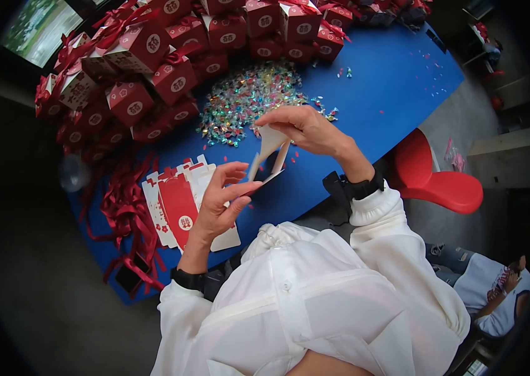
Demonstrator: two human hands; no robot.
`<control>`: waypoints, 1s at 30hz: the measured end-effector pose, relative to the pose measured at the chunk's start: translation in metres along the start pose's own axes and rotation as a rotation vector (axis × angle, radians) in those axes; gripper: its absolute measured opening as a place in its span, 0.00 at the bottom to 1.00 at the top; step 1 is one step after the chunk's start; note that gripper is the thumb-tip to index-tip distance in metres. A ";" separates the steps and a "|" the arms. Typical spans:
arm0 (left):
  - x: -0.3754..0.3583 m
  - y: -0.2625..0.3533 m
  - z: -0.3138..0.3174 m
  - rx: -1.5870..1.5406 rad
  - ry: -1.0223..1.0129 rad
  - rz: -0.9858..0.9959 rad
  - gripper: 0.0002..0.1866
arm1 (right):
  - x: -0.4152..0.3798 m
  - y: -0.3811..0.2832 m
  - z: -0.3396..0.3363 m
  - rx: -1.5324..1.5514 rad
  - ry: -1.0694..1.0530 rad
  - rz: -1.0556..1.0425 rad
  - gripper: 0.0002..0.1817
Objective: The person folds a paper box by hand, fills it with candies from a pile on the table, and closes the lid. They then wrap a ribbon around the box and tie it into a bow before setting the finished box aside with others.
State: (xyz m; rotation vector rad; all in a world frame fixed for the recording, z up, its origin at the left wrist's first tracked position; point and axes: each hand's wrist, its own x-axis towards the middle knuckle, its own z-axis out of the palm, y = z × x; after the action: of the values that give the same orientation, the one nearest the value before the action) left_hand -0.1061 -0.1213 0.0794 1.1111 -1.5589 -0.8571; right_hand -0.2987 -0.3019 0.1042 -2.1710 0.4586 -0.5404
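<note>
A partly folded white card box [270,143] is held above the blue table, its sides standing apart and its middle open. My right hand [306,128] grips its upper edge, fingers bent over the card. My left hand [222,199] is at its lower left edge, with the fingertips against the card and the thumb apart below. Flat white and red box blanks [178,203] lie beside my left hand. Beyond the box spreads a pile of small shiny wrapped pieces [246,100].
Many finished red boxes [133,103] with ribbons are stacked along the far side of the blue table [378,81]. Dark red ribbons [128,207] lie at the left. A red chair [443,185] stands at the right, near a seated person [490,288].
</note>
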 end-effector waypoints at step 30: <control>0.013 0.016 0.047 0.774 0.261 -0.274 0.25 | -0.038 -0.020 0.030 0.216 0.092 0.273 0.30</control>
State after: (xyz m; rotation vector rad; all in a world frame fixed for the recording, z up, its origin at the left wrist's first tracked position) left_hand -0.1566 -0.1285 0.0867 1.9354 -1.5652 -0.2318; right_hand -0.3123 -0.2518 0.0951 -1.8467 0.7010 -0.5136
